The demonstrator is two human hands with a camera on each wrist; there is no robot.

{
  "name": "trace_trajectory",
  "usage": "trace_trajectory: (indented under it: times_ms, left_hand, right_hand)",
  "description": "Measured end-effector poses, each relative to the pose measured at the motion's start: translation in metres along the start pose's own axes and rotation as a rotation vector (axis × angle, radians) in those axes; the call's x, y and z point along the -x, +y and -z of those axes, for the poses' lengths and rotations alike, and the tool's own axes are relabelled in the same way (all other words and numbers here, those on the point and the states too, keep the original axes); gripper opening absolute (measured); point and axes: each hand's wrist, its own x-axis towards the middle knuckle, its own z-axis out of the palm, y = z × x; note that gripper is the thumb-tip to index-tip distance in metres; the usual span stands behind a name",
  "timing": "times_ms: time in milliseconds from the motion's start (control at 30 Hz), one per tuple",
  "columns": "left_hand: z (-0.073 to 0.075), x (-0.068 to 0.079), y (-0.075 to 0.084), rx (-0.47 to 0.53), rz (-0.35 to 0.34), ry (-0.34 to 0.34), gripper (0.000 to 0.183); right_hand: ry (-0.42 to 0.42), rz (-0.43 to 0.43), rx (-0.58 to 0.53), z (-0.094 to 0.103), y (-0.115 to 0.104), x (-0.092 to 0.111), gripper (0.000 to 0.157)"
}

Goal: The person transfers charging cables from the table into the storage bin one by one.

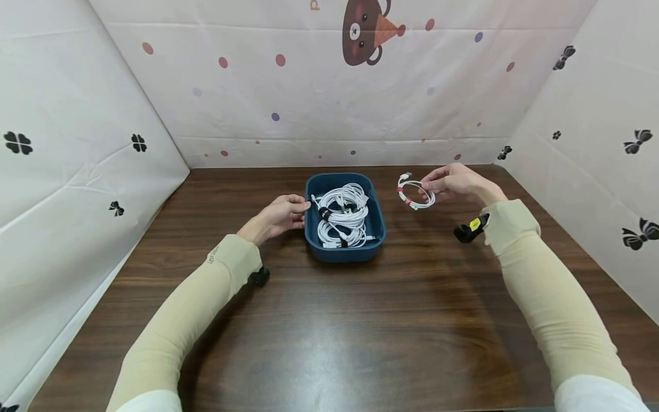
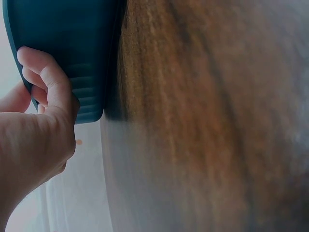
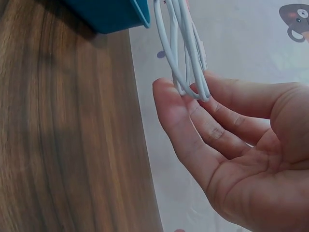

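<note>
A blue rectangular bin (image 1: 345, 256) stands on the table, holding several coiled white cables (image 1: 352, 219), some bound with black straps. My left hand (image 1: 282, 216) grips the bin's left rim, thumb over the edge and fingers against the outer wall. The left wrist view shows those fingers (image 2: 57, 89) bent along the ribbed side of the bin (image 2: 91, 29). To the right of the bin, my right hand (image 1: 458, 182) pinches a small coiled white cable (image 1: 431, 198) with red ties, held above the table. In the right wrist view the loops of cable (image 3: 190, 43) sit between thumb and fingertips.
The dark wooden table (image 1: 329, 320) runs up to a white patterned backdrop (image 1: 309, 86) behind the bin. White side sheets stand at left (image 1: 67, 166) and right (image 1: 592, 126). A black wrist device (image 1: 471, 229) hangs below the right cuff, another (image 1: 259, 276) below the left.
</note>
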Motion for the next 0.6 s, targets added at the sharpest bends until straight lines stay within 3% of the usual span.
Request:
trace_trajectory:
  times_ms: [200,600]
  left_hand:
    - [-0.001,0.0,0.0,-0.001,-0.004,0.004,0.006]
    - [0.001,-0.002,-0.001,0.007,-0.009,0.005,0.006]
  right_hand:
    - [0.004,0.011,0.059,-0.006,-0.008,-0.004,0.039]
    - [0.011,0.018,0.076,-0.021,-0.023,-0.015,0.043]
